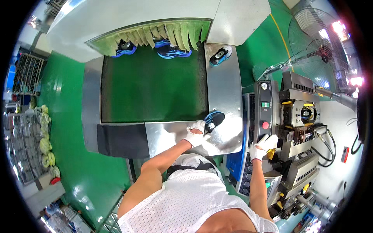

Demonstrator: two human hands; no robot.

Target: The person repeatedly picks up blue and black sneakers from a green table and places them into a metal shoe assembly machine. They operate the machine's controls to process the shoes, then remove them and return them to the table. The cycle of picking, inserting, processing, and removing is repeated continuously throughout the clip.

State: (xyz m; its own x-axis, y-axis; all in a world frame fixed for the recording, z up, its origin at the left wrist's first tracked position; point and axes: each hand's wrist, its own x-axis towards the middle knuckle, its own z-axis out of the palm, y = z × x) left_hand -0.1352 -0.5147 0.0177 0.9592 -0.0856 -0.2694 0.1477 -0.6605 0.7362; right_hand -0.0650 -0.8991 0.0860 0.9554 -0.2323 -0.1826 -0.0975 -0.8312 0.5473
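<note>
Left hand [196, 134] grasps a dark blue-trimmed shoe [215, 119] beside a green belt

A glossy green floor [62, 116] spreads around the workplace. Across the top stands a big pale machine housing [136, 13], its wide mouth hung with a curtain of green flaps [182, 33]. A green conveyor belt [155, 85] runs out from under the flaps, bordered by a shiny metal table [229, 89]. To the right is a metal machine [293, 149] with blocks, hoses and yellow parts, and beyond its upper end a wire-caged fan [324, 54]. A long grey control panel [264, 97] lies between this machine and the table. A black mat [122, 140] covers the near left part of the table.

The left hand, in a white glove, has its fingers closed on the nearer, open end of the shoe, which is at the table's near edge, just off the belt's near right corner, its toe pointing away to the right. The right hand [264, 147], also gloved, is over the near end of the panel with fingers extended and released; whether it touches the panel, I cannot tell.

Three dark shoes with blue soles [173, 51] sit at the curtain, partly hidden by flaps. Another shoe [220, 56] rests on the table's far right corner. Smallest is a red button [265, 125] on the panel, just beyond the right hand.
</note>
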